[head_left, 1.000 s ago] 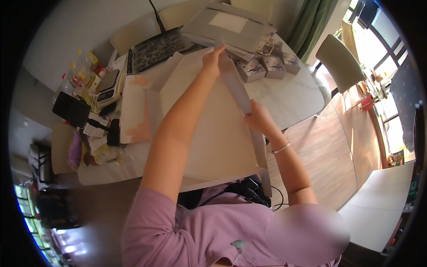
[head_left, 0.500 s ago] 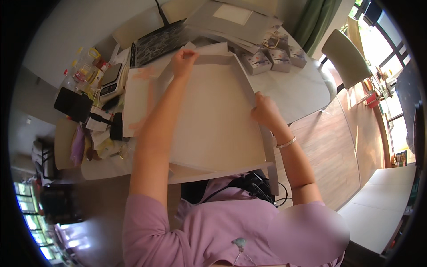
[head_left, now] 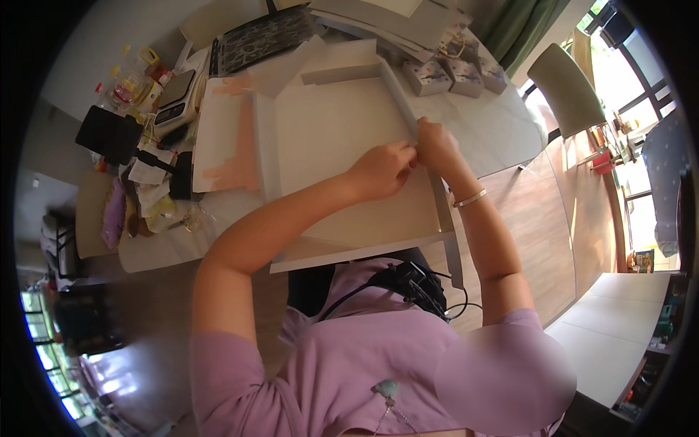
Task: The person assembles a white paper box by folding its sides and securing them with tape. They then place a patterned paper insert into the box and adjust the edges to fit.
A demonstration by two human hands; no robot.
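In front of me lies a large shallow cardboard tray [head_left: 331, 120], pale inside, with raised grey side walls and loose flaps at its far left and near right corners. My right hand [head_left: 437, 148] is closed on the right wall, its fingers at the top edge. Beside it, over the inside of the tray, is my left hand [head_left: 386, 170], fingers curled and pinched close to the right fingertips. Whatever the left fingers hold is hidden or too small to see. A white sheet with salmon-coloured patches [head_left: 224, 138] sits left of the tray.
Small printed boxes [head_left: 429, 78] stand on the marble-patterned table [head_left: 502, 124] at the far right. Behind are stacked grey boards [head_left: 393, 25] and a black patterned panel [head_left: 262, 40]. A scale [head_left: 175, 109], bottles [head_left: 120, 91] and a black stand [head_left: 109, 136] crowd the left.
My left hand has come from the tray's far left corner to the right wall beside my right hand. My right hand has shifted slightly farther away along that wall.
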